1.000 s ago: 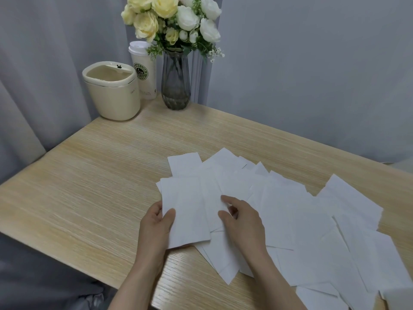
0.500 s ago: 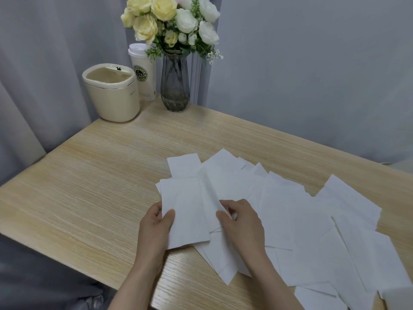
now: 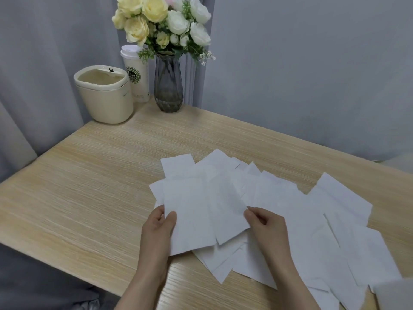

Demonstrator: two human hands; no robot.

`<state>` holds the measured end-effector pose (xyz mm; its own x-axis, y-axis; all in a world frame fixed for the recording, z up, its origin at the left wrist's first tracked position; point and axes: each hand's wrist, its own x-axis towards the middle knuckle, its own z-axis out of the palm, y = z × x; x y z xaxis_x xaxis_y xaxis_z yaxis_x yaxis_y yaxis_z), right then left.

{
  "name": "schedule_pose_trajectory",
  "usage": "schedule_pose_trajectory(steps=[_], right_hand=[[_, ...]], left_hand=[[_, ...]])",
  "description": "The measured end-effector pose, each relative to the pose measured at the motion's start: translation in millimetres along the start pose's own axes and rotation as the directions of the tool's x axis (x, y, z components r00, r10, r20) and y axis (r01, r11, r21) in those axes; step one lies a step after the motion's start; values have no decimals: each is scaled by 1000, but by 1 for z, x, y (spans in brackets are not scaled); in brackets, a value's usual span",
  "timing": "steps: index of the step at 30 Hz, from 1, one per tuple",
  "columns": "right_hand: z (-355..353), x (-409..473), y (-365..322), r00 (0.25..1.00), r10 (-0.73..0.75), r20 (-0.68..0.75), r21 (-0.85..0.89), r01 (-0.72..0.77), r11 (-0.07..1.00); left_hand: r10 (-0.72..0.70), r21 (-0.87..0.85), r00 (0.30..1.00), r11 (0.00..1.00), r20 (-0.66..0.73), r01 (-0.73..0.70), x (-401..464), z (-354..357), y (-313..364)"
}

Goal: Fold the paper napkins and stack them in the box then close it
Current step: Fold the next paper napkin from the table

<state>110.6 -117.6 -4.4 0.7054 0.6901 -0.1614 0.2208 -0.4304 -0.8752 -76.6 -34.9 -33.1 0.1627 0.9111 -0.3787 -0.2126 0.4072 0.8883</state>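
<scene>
Several white paper napkins [image 3: 297, 222] lie spread and overlapping across the right half of the wooden table [image 3: 89, 186]. My left hand [image 3: 157, 227] pinches the left edge of a napkin [image 3: 190, 215] at the near left of the spread, thumb on top. My right hand [image 3: 266, 227] pinches the right edge of a second napkin [image 3: 225, 209] that overlaps the first and lifts slightly off the pile. A pale corner [image 3: 395, 294] at the bottom right edge may be the box; I cannot tell.
At the back left corner stand a cream lidded bin [image 3: 105, 95], a white takeaway cup [image 3: 137, 74] and a dark glass vase [image 3: 168, 86] of yellow and white flowers. Grey curtains hang behind the table. The table's near edge runs just below my wrists.
My right hand has drawn to the right and taken hold of a napkin's edge, lifting it. My left hand keeps its pinch on the left napkin. The camera tilted slightly.
</scene>
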Motion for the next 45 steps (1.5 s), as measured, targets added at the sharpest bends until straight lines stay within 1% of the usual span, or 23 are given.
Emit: schedule_pose_trajectory(steps=[3, 8, 11, 14, 18, 21, 24, 28, 34, 40, 45], right_hand=[[-17, -3, 5, 995, 19, -95, 127, -7, 992], [-46, -5, 13, 979, 83, -188, 220, -40, 975], [-55, -6, 13, 972, 126, -197, 306, -61, 950], [-55, -9, 11, 978, 147, -146, 364, -85, 928], [-36, -20, 12, 988, 153, 1, 358, -143, 923], [-19, -29, 12, 991, 125, 56, 328, -137, 935], [-9, -33, 12, 993, 98, 71, 280, -114, 953], [-6, -35, 13, 992, 101, 80, 240, -118, 964], [-6, -38, 16, 990, 106, 89, 234, -124, 964], [-6, -40, 21, 992, 100, 82, 237, -117, 965], [-4, -42, 19, 990, 112, 81, 257, -129, 958]], left_hand=[[-32, -2, 998, 999, 54, 32, -6, 14, -5], [-104, 28, 983, 994, 150, 101, -14, 43, -19], [-138, 66, 976, 989, 170, 129, -14, 54, -27], [-167, 91, 969, 984, 181, 153, -12, 57, -31], [-191, 105, 965, 979, 180, 174, -9, 56, -31], [-195, 116, 963, 978, 184, 176, -9, 56, -29], [-192, 127, 962, 977, 193, 169, -10, 56, -27], [-186, 111, 963, 980, 193, 167, -10, 55, -27], [-174, 112, 967, 982, 185, 155, -10, 56, -27], [-154, 76, 975, 987, 162, 143, -11, 59, -28], [-137, 112, 970, 987, 199, 117, -11, 57, -30]])
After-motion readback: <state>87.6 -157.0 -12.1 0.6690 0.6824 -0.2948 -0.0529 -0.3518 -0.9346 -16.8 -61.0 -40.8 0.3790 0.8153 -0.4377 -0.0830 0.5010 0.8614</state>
